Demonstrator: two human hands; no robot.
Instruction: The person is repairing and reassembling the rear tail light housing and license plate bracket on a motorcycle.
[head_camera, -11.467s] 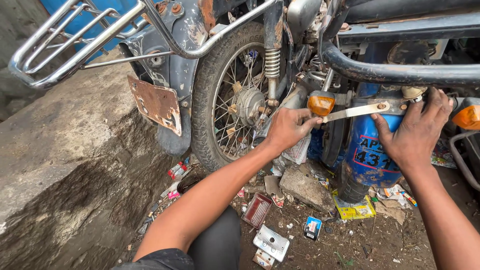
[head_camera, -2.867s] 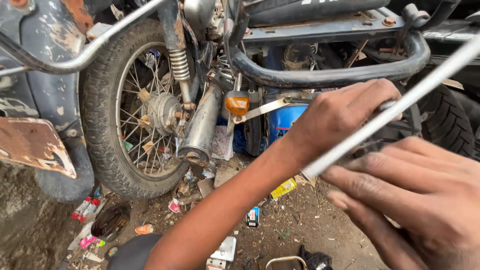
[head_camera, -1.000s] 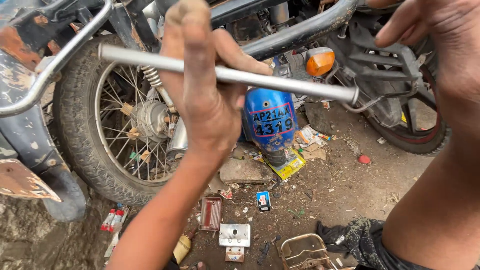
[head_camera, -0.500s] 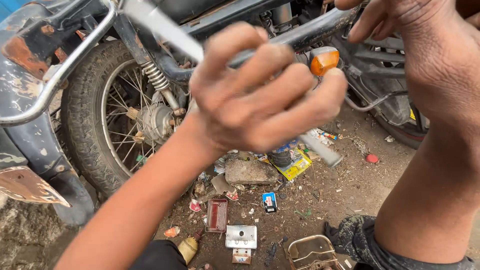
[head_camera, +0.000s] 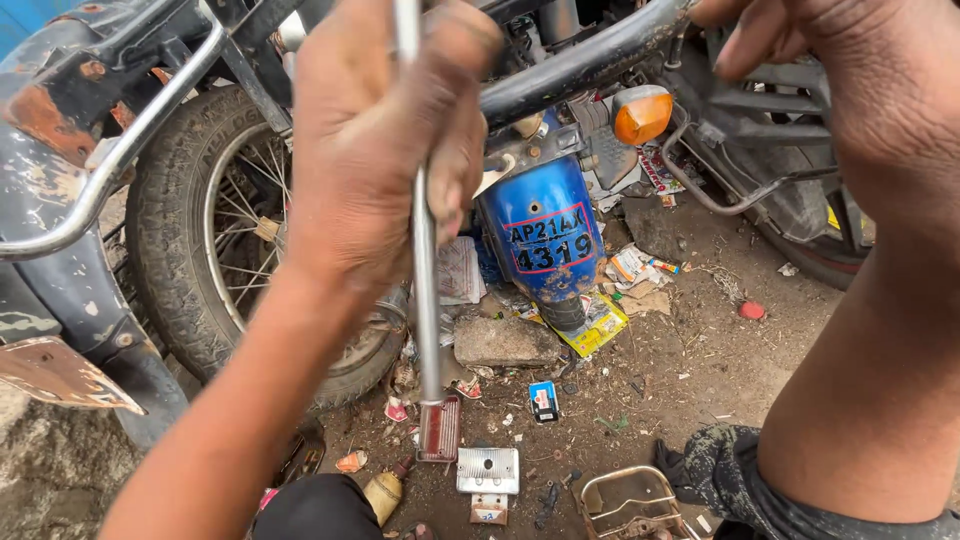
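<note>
A long silver rod (head_camera: 424, 290) is gripped upright in the closed left hand (head_camera: 385, 150), in front of the spoked wheel (head_camera: 235, 235). The right hand (head_camera: 850, 75) is curled by the dark frame (head_camera: 580, 60); what it holds cannot be told. A blue fender (head_camera: 545, 235) stands on the dirt below.

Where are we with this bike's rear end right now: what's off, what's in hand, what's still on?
Off: a red reflector and a small metal bracket lie on the dirt. In hand: the left hand grips a long metal rod upright; the right hand reaches the frame. Still on: the orange indicator and blue mudguard.
</note>
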